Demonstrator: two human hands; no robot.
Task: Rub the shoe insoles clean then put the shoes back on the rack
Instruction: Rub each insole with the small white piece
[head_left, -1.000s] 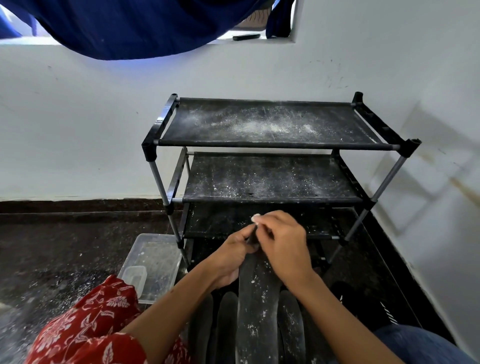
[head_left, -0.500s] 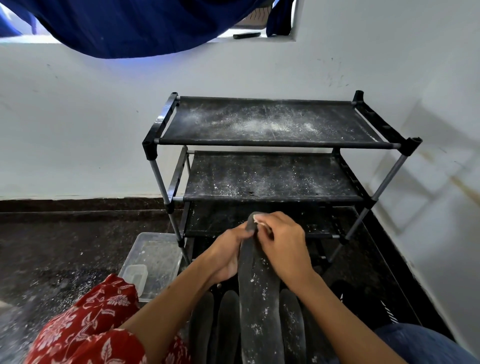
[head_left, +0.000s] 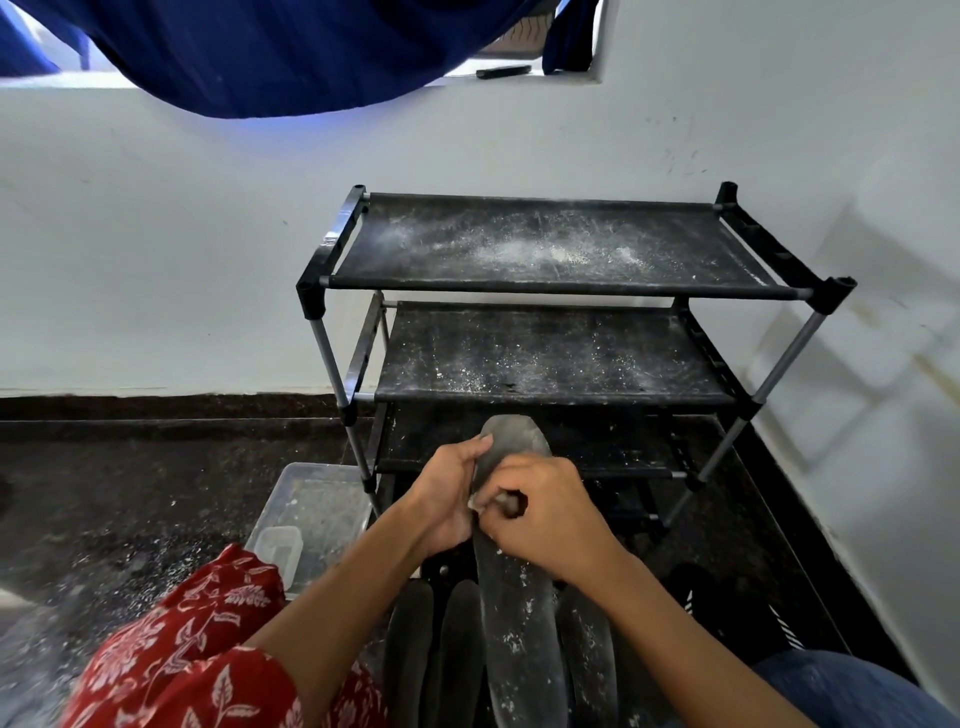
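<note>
Now both hands (head_left: 498, 499) grip the insole (head_left: 511, 597), its tip risen above them.

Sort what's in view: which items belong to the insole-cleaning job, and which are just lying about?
Job:
- held insole, gripped by left hand
- right hand, rubbing it
- other insoles on the floor below
- shoe rack, shelves dusted white
- dark shoe at right

Lying about:
- clear plastic container
- blue cloth
- dark object on the sill
</note>
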